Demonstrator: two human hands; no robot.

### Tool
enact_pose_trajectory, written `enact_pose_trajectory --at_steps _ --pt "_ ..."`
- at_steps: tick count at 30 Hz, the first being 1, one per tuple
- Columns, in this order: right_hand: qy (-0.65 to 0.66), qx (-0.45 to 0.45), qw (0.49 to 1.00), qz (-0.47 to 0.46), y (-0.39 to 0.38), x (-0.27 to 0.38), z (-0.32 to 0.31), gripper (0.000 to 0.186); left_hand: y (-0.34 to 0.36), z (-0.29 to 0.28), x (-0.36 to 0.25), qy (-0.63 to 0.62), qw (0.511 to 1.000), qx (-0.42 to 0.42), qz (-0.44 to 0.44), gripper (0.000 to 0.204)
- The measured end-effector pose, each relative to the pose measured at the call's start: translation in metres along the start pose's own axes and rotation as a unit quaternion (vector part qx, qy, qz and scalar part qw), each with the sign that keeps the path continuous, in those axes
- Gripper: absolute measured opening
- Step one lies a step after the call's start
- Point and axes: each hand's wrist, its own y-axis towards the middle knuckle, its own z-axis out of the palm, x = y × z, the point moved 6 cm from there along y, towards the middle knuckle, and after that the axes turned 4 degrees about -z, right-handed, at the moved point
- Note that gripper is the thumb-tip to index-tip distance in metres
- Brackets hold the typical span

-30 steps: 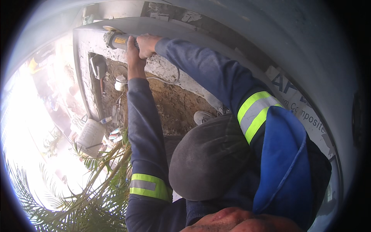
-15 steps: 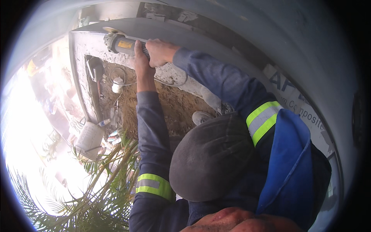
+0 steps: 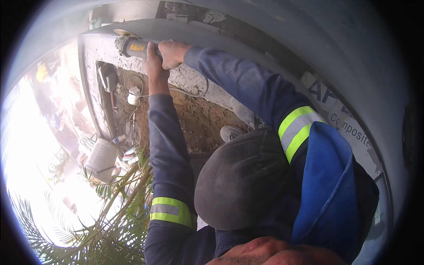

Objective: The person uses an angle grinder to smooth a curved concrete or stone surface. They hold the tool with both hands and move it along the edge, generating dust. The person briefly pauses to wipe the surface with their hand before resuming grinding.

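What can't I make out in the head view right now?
All in the head view:
- Power tool: grip covered by the left hand and right hand.
- Disc: lower part hidden behind the power tool.
- Shoe: partly hidden by dark grey fabric.
- Details at far left: washed out by glare.
- Palm fronds: cut off by the lower edge.

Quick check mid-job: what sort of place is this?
Likely a building or renovation site, seemingly outdoors: a power tool is held at a rough pale ledge, with bare soil and a white bucket nearby.
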Motion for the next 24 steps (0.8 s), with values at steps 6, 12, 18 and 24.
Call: enact_pose_trajectory --at_steps 6,12,18,24 --pt "0.011 0.019 1.000 -0.008 0.013 0.009 -0.003 0.035 0.013 -0.005 -0.009 0.023 0.999 0.020 -0.008 0.057" --pt "0.018 0.011 1.000 -0.010 0.007 0.014 -0.011 0.034 0.000 0.009 -0.015 0.005 0.999 -0.004 -0.039 0.049" --pt "-0.022 0.003 1.000 0.004 -0.032 0.004 -0.010 0.037 -0.051 0.032 -0.005 0.019 1.000 0.011 -0.008 0.041" --pt "-0.002 -0.008 1.000 0.006 -0.043 0.000 -0.010 0.036 -0.051 0.025 0.001 0.011 1.000 0.005 0.025 0.043"
